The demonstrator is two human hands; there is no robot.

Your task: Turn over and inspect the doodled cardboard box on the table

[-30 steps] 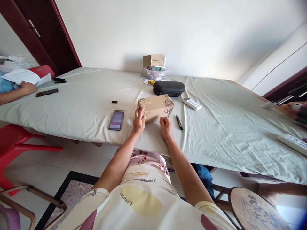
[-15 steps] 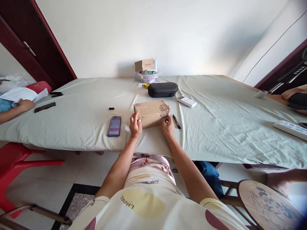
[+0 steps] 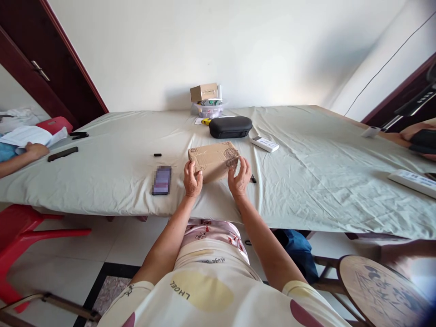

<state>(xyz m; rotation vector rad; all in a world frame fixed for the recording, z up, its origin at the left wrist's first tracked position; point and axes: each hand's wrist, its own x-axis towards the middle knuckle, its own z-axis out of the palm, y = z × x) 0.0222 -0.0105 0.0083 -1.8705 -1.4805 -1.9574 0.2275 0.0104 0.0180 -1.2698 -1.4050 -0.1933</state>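
Centrally, just below mid-frame: left hand [image 3: 192,179] gripping the near-left end of a taped cardboard box [image 3: 213,159], right hand [image 3: 240,177] spread open at its right end, barely touching. Long axis running left to right, both hands equally near. Beyond, wrinkled pale tablecloth [image 3: 306,181], black case [image 3: 230,126], white wall.

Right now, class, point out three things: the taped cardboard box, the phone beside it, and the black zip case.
cardboard box [image 3: 213,156], head view, on its taped top face.
phone [image 3: 162,180], head view, middle of its screen.
black zip case [image 3: 230,126], head view, centre of its lid.
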